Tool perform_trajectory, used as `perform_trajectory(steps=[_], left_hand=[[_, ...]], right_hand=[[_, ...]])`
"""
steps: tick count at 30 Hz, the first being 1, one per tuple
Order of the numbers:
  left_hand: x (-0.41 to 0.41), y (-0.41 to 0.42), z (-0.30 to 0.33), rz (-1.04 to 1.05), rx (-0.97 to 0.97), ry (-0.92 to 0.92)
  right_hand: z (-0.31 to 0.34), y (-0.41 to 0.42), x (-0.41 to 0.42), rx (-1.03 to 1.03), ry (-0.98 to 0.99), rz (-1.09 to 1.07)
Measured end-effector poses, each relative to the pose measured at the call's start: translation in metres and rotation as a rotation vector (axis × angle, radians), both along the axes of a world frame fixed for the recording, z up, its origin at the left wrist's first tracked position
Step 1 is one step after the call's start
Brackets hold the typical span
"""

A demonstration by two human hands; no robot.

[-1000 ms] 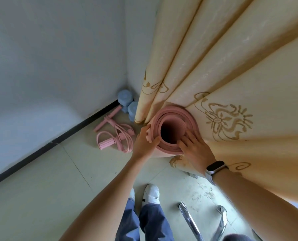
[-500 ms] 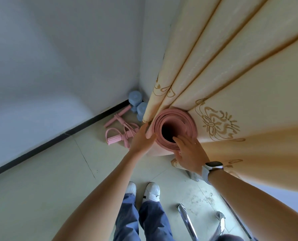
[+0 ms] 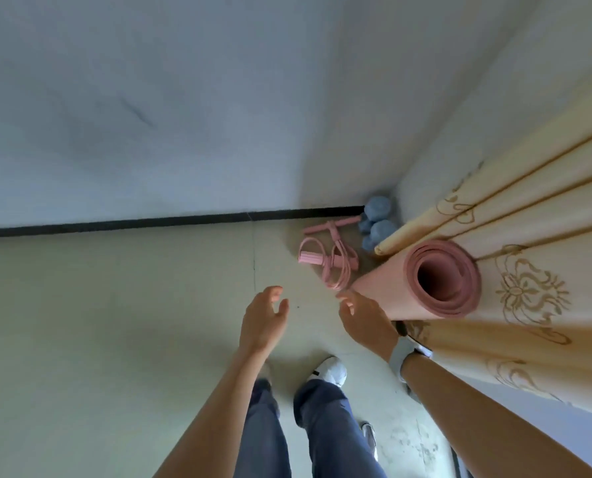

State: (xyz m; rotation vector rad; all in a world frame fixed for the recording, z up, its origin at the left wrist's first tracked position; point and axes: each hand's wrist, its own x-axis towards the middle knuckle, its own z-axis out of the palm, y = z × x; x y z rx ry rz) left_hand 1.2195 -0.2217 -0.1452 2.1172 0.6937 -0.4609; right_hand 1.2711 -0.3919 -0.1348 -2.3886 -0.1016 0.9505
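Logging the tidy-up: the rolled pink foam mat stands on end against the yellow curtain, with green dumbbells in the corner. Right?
One slip: the head view shows the dumbbells are pale blue, not green. The rolled pink foam mat does stand on end against the yellow curtain.

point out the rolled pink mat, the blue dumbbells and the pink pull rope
rolled pink mat (image 3: 411, 281), head view, rolled layers left of its opening
blue dumbbells (image 3: 380, 232), head view, head of the nearer one
pink pull rope (image 3: 311, 259), head view, its foam grip
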Motion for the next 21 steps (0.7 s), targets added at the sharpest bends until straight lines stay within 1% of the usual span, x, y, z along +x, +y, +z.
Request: perform_trajectory(steps=[3,7,9,12,15,18,21], left_hand=[[-0.037,0.049,0.014,0.073,0.057,0.038],[-0.113,0.133,0.039,0.225,0.135,0.048],[-0.162,0.183,0.055,0.308,0.176,0.037],[-0.244,0.261,0.078,0.425,0.242,0.014],[-0.336,0.335,0.1,0.581,0.293,0.03],[-0.42,0.397,0.118,0.768,0.315,0.048],[-0.481,0.449,0.127,0.918,0.315,0.036]], right_hand=[[0.01,0.052,-0.02,-0.029,0.021,0.16],[0.032,0.142,-0.066,-0.04,-0.005,0.365],[0.047,0.2,-0.097,-0.033,-0.037,0.45],[0.067,0.297,-0.155,0.011,-0.066,0.563],[0.084,0.399,-0.226,0.091,-0.079,0.678],[0.103,0.491,-0.295,0.169,-0.068,0.804],[0.117,0.572,-0.351,0.23,-0.07,0.912]])
